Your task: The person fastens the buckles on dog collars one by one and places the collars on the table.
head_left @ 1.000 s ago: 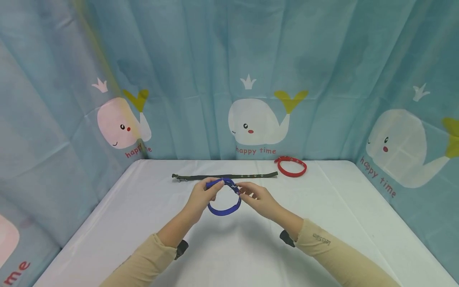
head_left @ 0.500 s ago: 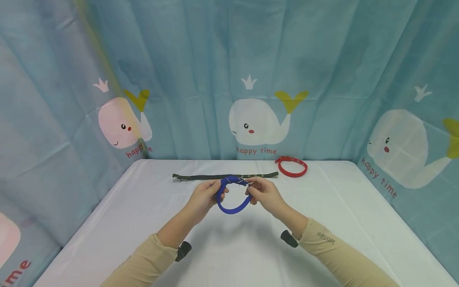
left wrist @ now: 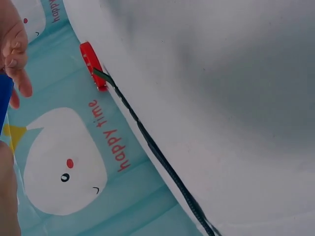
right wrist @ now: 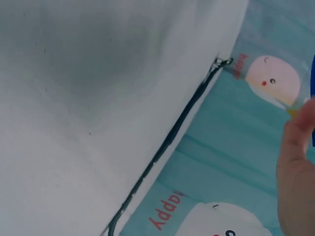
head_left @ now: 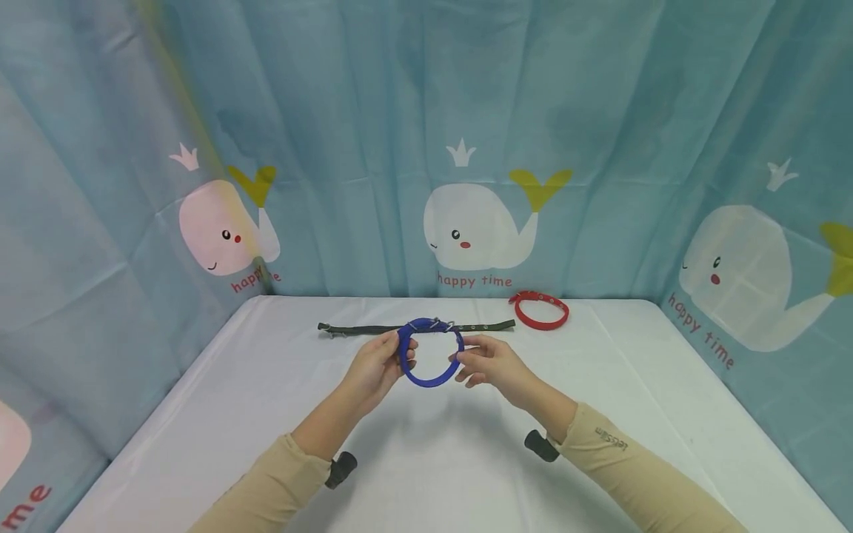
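Observation:
A blue pet collar point(head_left: 429, 383), closed into a ring with metal fittings along its top, is held upright above the table. My left hand point(head_left: 376, 369) grips its left side, fingers curled round the strap. At the opposite side, my right hand point(head_left: 493, 364) pinches the band lightly near the fingertips. Only a sliver of the blue collar point(left wrist: 4, 96) enters the left wrist view, at the left edge. Behind it a dark green collar point(head_left: 363, 330) lies stretched out straight, partly covered by the blue one. A red collar point(head_left: 541, 325), looped, lies to the right of the green one.
The white table point(head_left: 600, 414) carries the green and red collars near its back edge. A blue curtain point(head_left: 360, 185) printed with whales surrounds the back and sides. Dark wrist devices point(head_left: 342, 470) show under both forearms.
The blue collar has shifted slightly right and up and now faces the head camera as a fuller ring. My right hand has moved from the fittings down to the collar's right side.

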{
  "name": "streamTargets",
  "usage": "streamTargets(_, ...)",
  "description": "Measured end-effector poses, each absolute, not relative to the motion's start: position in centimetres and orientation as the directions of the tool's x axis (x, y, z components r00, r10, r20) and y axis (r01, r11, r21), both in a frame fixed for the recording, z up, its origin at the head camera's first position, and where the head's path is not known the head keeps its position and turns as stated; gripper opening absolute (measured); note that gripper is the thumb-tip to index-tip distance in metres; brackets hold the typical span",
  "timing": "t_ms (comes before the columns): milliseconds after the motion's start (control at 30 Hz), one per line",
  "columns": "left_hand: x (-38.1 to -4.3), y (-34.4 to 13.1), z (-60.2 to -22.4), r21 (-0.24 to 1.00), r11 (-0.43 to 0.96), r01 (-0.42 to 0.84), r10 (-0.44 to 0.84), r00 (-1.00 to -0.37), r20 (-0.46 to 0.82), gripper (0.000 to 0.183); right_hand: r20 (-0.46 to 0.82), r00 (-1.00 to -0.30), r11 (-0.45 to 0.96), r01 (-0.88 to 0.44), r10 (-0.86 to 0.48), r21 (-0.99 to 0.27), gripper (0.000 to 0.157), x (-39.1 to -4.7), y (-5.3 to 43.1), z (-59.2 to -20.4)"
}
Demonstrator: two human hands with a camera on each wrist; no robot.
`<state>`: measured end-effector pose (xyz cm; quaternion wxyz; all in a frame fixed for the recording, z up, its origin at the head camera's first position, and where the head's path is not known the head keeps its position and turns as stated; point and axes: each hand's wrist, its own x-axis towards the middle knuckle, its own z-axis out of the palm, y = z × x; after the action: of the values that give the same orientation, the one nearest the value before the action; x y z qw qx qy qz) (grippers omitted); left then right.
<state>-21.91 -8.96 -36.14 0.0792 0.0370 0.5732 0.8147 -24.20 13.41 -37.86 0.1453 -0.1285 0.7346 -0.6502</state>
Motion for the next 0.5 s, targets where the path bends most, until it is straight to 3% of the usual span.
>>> streamTargets(233, -22.2, -8.9, -36.6, 0.932, -0.357, -0.065, 0.150, -0.989, -0.012, 0.038, -0.096, -0.889, 0.068, 0.074, -0.447, -0.995, 0.036, -24.2, 13.2, -38.6)
streamTargets(500, -22.8, -8.5, -37.6, 0.997, -0.040, -0.060, 0.101, -0.993, -0.056, 0.035, -0.108, -0.932, 0.069, 0.090, -0.345, -0.994, 0.035, -24.6, 14.0, -38.3)
